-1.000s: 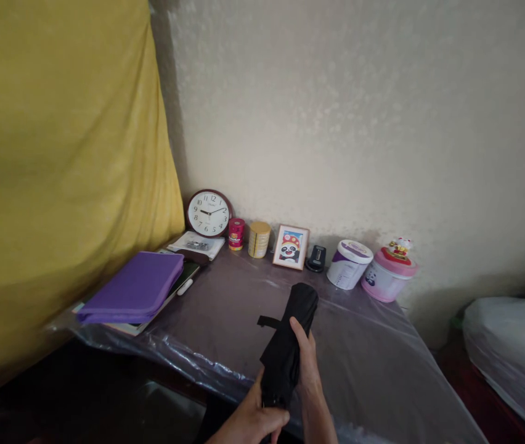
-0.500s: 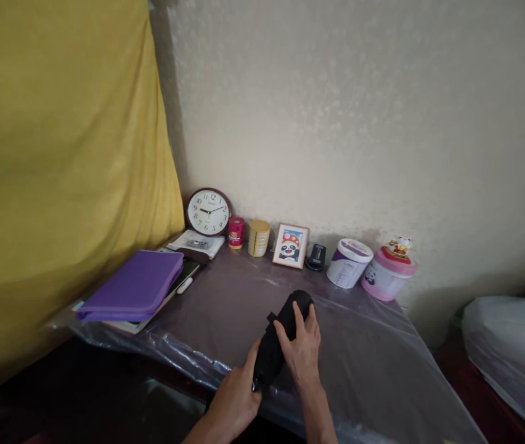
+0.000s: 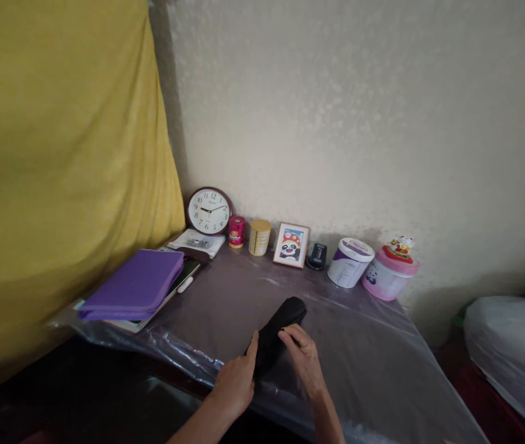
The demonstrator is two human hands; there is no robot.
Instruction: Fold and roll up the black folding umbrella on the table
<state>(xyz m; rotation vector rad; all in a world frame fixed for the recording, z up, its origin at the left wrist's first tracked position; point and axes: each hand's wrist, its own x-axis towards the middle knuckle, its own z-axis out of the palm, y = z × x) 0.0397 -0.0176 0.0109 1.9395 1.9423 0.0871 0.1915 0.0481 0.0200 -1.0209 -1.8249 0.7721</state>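
Observation:
A black folded umbrella is held slantwise above the front part of the table, its far end pointing up and to the right. My left hand is closed round its near end, thumb along the top. At the umbrella's right side my right hand is closed in a pinch, fingertips against the black fabric. What exactly lies between those fingertips is too small and dark to tell.
A plastic sheet covers the table. Along the wall stand a clock, a red can, a yellow-lidded can, a panda picture frame, a stapler and two tubs. A purple folder lies left.
My right hand has gone from spread fingers on the umbrella's top to a pinch at its right side, slightly lower. The small tab on the umbrella's left side no longer shows.

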